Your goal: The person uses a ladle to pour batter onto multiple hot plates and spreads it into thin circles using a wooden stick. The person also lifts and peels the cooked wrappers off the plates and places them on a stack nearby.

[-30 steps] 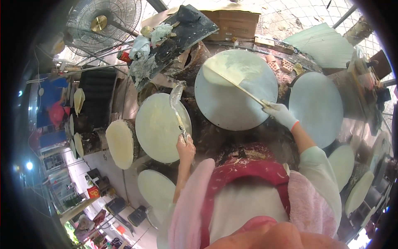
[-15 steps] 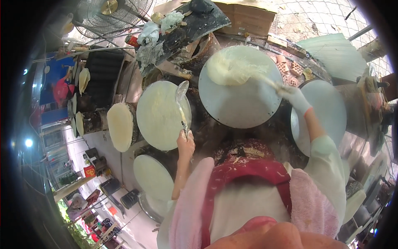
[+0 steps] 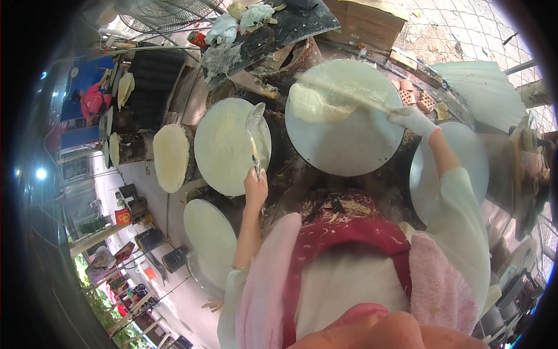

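Left hand [image 3: 256, 187] bare, fingers clamped on handle of a metal spatula [image 3: 254, 135]; blade tilted up over the left round griddle [image 3: 224, 145], which carries a thin pale crepe sheet. Right hand [image 3: 411, 118] in white glove, closed around a long thin stick [image 3: 343, 94] lying across the centre griddle [image 3: 346, 125]. Pale batter patch [image 3: 317, 102] on that griddle's upper left, under the stick. Third griddle [image 3: 474, 160] at right, partly hidden behind right forearm.

Packaging/signs: brown cardboard box [image 3: 363, 20] top centre, cut off by frame edge. Small red can [image 3: 197, 39] just left of crumpled white rags [image 3: 224, 29] on a dark, grimy slab. Red square sign [image 3: 122, 216] lower left near floor, print too small to read. Bricks [image 3: 415, 99] just beside the centre griddle's upper right.

Finished pale sheets [image 3: 170, 156] stacked left of left griddle; more on a round tray [image 3: 210, 238] below. Fan grille [image 3: 163, 11] top left, cut off. Right edge blurred, cluttered, not readable. Spatula tip contact with crepe unclear.
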Tool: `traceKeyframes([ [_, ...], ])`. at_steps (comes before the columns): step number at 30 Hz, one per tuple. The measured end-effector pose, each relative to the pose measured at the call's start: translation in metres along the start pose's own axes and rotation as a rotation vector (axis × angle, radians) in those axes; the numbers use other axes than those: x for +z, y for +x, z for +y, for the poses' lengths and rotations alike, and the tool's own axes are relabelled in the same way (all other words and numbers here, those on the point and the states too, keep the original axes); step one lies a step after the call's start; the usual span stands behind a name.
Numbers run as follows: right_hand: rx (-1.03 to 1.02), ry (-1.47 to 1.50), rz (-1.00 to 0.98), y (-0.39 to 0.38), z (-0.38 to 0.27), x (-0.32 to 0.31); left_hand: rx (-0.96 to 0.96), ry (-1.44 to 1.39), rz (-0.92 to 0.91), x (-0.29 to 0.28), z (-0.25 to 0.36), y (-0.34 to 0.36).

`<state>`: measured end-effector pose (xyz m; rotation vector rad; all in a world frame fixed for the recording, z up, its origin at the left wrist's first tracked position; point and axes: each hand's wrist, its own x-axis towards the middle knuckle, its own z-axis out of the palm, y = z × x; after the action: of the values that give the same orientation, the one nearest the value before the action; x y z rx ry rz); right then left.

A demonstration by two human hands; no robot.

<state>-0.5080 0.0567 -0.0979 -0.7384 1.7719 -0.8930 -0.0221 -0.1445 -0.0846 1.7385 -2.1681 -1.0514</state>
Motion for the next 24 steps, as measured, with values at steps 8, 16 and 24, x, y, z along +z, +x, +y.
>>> traceKeyframes([
  [8, -0.053, -0.08, -0.213, -0.032, 0.005, 0.002, 0.226, 0.378, -0.03, 0.01, 0.047, 0.045],
  [16, 0.142, -0.223, -0.331, -0.025, -0.022, 0.029, 0.307, 0.634, -0.222, 0.001, 0.048, 0.003],
  [24, 0.228, 0.71, -0.025, -0.159, 0.036, 0.127, 0.364, 0.574, -0.495, -0.004, -0.001, -0.065],
])
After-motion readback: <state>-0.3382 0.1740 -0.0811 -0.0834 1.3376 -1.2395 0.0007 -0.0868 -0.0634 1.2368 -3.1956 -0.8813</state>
